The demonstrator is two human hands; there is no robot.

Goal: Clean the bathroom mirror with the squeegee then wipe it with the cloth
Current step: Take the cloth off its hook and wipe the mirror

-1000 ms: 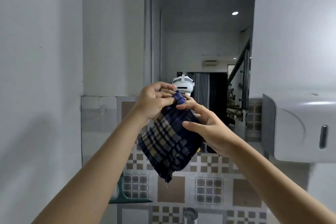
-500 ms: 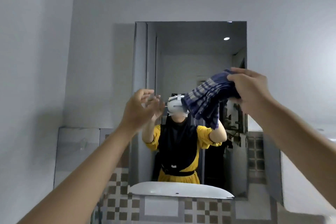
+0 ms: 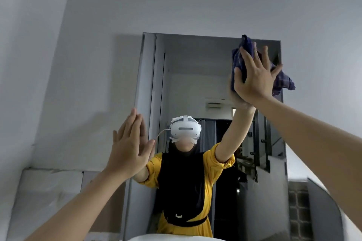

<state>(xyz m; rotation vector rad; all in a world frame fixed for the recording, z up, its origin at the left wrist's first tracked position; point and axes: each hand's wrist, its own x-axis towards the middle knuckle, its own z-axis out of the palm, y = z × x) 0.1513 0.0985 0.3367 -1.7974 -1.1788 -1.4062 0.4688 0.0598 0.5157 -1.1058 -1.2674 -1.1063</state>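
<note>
Right hand [image 3: 255,79], upper right of the frame: palm flat, fingers spread wide, pressing the cloth [image 3: 240,60] against the mirror [image 3: 195,76] near its top right corner. No closed grasp; the cloth is pinned under the open palm. The cloth is dark blue woven fabric with pale check lines, bunched and creased; folds stick out above the fingertips and one loose corner hangs past the mirror's right edge onto the wall [image 3: 195,6].

Left hand [image 3: 130,146], left of centre: open, fingers straight and close together, holding nothing, at the mirror's left edge. Whether it touches the glass cannot be told.

The mirror is a tall rectangle, frameless, smooth and reflective, set on a matte pale grey wall. It reflects the person with a white headset [image 3: 185,129], both arms raised.

Lower right corner: patterned square tiles [image 3: 299,213] and a smooth curved white casing [image 3: 337,201]. A rounded white rim [image 3: 166,237] shows at the bottom edge
</note>
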